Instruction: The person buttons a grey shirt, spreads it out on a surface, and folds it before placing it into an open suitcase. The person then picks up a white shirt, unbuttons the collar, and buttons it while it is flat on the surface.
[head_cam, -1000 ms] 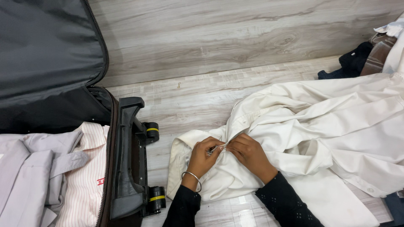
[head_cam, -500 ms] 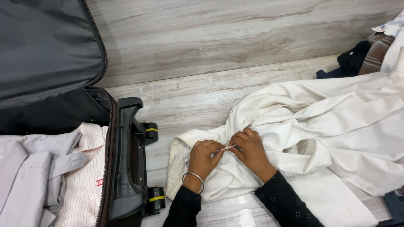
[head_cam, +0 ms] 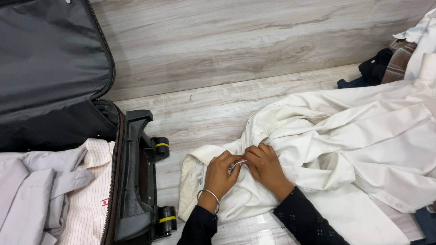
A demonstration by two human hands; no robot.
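Left hand (head_cam: 221, 173) and right hand (head_cam: 265, 167) meet at the front of the cream shirt (head_cam: 345, 145), near its collar end. Both are closed in a pinch on the same short strip of fabric edge, fingertips almost touching. A metal bangle (head_cam: 208, 196) sits on the left wrist; both sleeves are dark.

Change over the last second: small. The pinch point has held its place on the shirt; the fingers have drawn a little closer together, and the strip between them now looks shorter and slightly raised. The whole view has shifted slightly down and left, so that is head motion, not shirt motion. Judgement: fine work at the placket, likely on a button, though no button is visible between the fingers.

The shirt lies crumpled on the pale wood-look floor (head_cam: 213, 109), its body and sleeve spread to the right.

Left of the hands stands an open dark suitcase (head_cam: 131, 181), wheels toward the shirt, holding a folded grey shirt (head_cam: 32, 190) and a pink striped shirt (head_cam: 93, 195). More clothes (head_cam: 390, 63) are heaped at the far right.
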